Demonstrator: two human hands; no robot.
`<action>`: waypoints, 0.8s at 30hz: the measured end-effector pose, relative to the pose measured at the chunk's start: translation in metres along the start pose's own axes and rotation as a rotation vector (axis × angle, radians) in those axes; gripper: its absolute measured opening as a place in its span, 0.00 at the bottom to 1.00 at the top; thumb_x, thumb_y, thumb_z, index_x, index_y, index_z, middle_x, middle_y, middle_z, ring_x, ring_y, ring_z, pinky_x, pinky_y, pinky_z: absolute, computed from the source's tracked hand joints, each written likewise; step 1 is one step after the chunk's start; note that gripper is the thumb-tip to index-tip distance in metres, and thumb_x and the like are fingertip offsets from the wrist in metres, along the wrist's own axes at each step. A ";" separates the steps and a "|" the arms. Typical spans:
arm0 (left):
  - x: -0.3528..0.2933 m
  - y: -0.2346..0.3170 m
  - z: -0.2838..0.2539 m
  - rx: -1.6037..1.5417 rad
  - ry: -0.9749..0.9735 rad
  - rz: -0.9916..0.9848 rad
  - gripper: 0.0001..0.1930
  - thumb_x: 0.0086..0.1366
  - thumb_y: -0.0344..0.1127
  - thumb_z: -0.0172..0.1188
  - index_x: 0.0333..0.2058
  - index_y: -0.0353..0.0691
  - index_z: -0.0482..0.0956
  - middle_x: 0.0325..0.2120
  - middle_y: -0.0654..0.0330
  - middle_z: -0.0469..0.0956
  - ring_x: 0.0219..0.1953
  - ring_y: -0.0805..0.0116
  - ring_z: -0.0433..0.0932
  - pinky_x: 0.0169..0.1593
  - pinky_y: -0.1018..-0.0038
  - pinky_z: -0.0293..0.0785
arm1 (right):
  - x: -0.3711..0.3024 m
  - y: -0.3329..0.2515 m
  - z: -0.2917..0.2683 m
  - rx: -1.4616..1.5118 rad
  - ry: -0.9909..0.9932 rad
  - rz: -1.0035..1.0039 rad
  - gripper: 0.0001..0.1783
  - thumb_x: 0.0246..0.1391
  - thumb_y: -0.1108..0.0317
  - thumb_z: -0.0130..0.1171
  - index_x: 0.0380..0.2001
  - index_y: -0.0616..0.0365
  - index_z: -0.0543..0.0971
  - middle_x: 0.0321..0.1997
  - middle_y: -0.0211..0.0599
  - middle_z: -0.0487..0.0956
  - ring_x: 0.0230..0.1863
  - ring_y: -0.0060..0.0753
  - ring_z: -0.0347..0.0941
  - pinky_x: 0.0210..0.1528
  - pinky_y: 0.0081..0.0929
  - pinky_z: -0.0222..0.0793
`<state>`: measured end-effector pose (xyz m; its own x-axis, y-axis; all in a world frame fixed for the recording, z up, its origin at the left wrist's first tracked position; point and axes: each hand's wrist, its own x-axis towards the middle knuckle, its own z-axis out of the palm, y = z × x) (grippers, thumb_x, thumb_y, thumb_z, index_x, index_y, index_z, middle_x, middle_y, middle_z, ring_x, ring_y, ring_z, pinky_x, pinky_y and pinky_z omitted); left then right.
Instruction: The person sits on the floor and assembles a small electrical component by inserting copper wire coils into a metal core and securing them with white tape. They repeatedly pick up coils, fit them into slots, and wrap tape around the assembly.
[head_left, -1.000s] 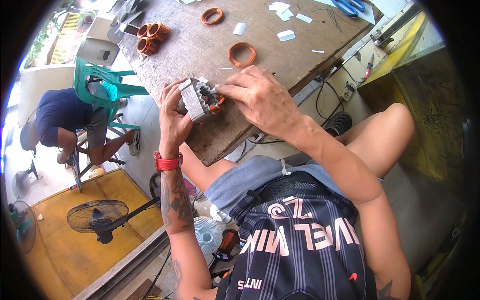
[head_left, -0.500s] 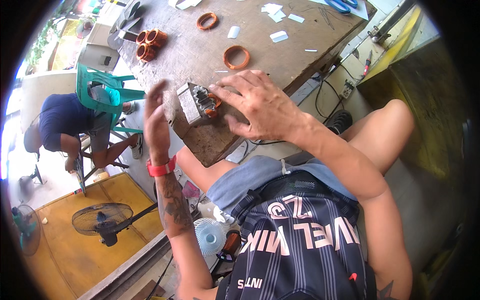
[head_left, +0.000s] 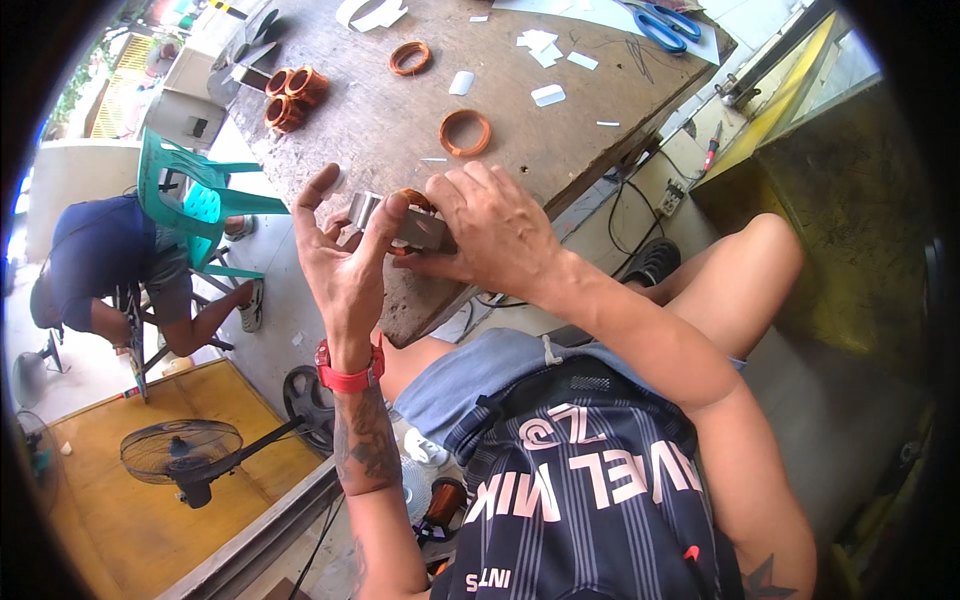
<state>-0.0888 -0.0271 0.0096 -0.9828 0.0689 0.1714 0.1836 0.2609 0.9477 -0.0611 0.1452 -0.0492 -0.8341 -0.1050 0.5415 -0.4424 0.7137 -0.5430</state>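
A metal stator core with copper winding is tilted up at the near-left corner of the wooden worktable, between my hands. My left hand, a red watch on its wrist, presses its thumb against the core's left part, beside a shiny curved metal face; its index finger is stretched out and the other fingers are partly hidden. My right hand grips the core's right end, its thumb below and its fingers curled above. A loose copper coil ring lies beyond my right hand.
On the wooden worktable are a second copper coil, several stacked coils, white paper pieces and blue scissors. At left, a person bends beside a green chair. A black fan stands lower left.
Half a second ago the core rested on the table corner, with my left hand apart from it and right fingers beside it. Now it is turned, tilted up and held in both hands.
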 end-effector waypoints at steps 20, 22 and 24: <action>0.036 -0.005 -0.038 0.174 -0.610 0.148 0.48 0.49 0.35 0.81 0.69 0.40 0.67 0.67 0.55 0.71 0.67 0.58 0.77 0.66 0.59 0.78 | 0.011 0.117 -0.111 -0.390 -0.096 0.014 0.29 0.69 0.39 0.60 0.55 0.51 0.86 0.54 0.38 0.80 0.58 0.43 0.74 0.65 0.51 0.68; 0.037 -0.013 -0.043 0.136 -0.574 0.253 0.52 0.53 0.49 0.80 0.73 0.40 0.64 0.71 0.53 0.68 0.66 0.58 0.76 0.68 0.56 0.75 | 0.008 0.120 -0.110 -0.433 -0.143 -0.057 0.37 0.63 0.32 0.60 0.62 0.47 0.85 0.62 0.36 0.80 0.68 0.42 0.68 0.74 0.53 0.61; 0.028 -0.019 -0.047 -0.020 -0.262 0.205 0.35 0.75 0.53 0.62 0.70 0.34 0.69 0.65 0.45 0.75 0.66 0.55 0.77 0.69 0.57 0.73 | 0.001 0.120 -0.115 -0.433 -0.189 -0.148 0.40 0.64 0.27 0.54 0.62 0.48 0.85 0.64 0.36 0.79 0.71 0.45 0.66 0.75 0.53 0.60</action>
<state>-0.1210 -0.0759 0.0089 -0.8864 0.3637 0.2864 0.3739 0.1977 0.9061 -0.0773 0.3101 -0.0404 -0.8355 -0.3225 0.4449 -0.4169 0.8995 -0.1309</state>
